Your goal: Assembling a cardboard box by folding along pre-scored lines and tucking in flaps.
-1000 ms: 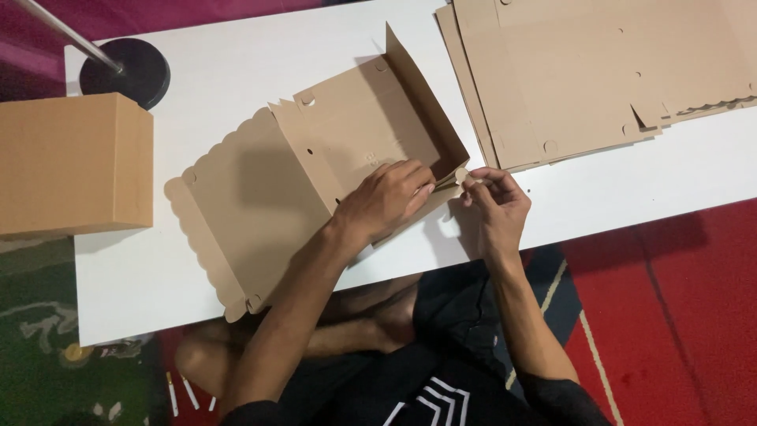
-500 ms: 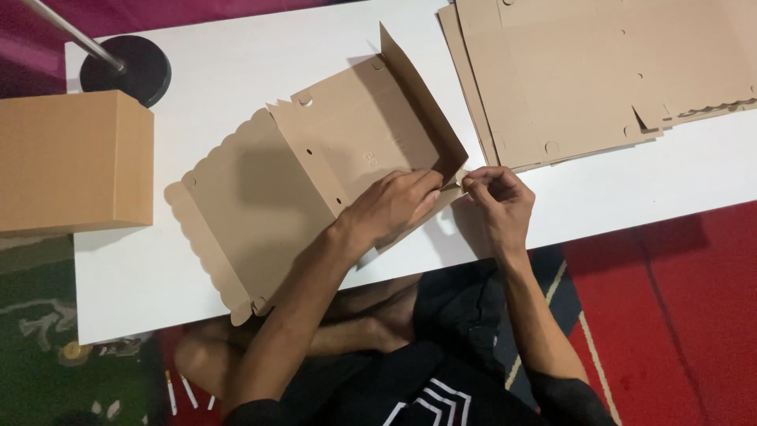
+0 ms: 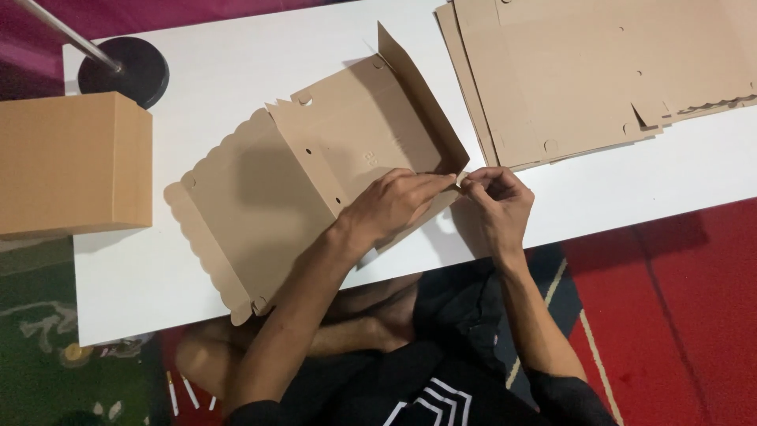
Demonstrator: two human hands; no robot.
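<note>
Two hands meet at the near right corner of the die-cut cardboard box blank (image 3: 315, 181), which lies partly folded on the white table (image 3: 236, 71), its scalloped flap spread flat toward the left and one side wall standing up at the far right. We see the left hand (image 3: 390, 207) pressed flat on the blank's base panel, fingers together and reaching to the corner, while the right hand (image 3: 495, 199) has its fingertips pinched narrow on a small tab there, just touching the left fingertips. We judge the risk to sit in that corner: if the tab is pushed at an angle or the base panel slides under the palm, the tab could crease or tear instead of seating, and the upright wall could flop back down, since nothing but the fold seems to hold it. A stack of flat box blanks (image 3: 583, 71), the same tan colour, lies at the far right of the table with notched and wavy edges showing. A finished plain brown box (image 3: 75, 162), rectangular and closed, sits at the left edge, and behind it stands a round black stand base (image 3: 130, 67) with a slim metal pole. We can make out no labels on any of them.
</note>
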